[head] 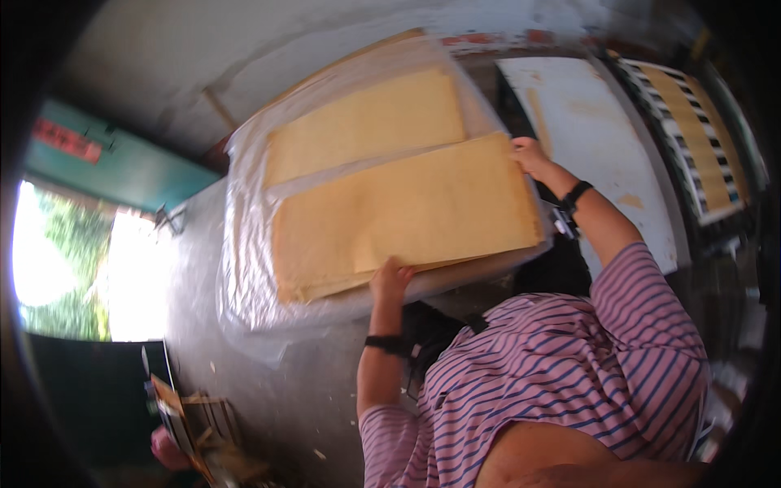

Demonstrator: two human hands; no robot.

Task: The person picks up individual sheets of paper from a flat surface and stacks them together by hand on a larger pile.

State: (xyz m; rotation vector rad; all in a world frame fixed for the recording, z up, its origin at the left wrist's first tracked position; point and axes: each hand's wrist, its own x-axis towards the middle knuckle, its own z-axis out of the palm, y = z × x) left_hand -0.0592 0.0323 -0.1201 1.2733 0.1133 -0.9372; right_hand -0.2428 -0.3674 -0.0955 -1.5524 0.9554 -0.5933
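Observation:
Two stacks of thin, flat yellow-tan sheets lie side by side on a surface covered with clear plastic film [250,262]. The far stack [366,125] lies untouched. At the near stack [403,207], my left hand [390,280] pinches the near edge of a top sheet, whose edge sits slightly skewed over the sheets below. My right hand [529,155] grips the far right corner of the same stack; its fingertips are partly hidden by the sheets. Both wrists wear black bands.
To the right stands a white board-like table [604,140] with tan scraps, then a slatted white frame [677,134] bearing tan strips. A wooden frame [213,415] and a pink object [168,448] are at the lower left, near a bright doorway.

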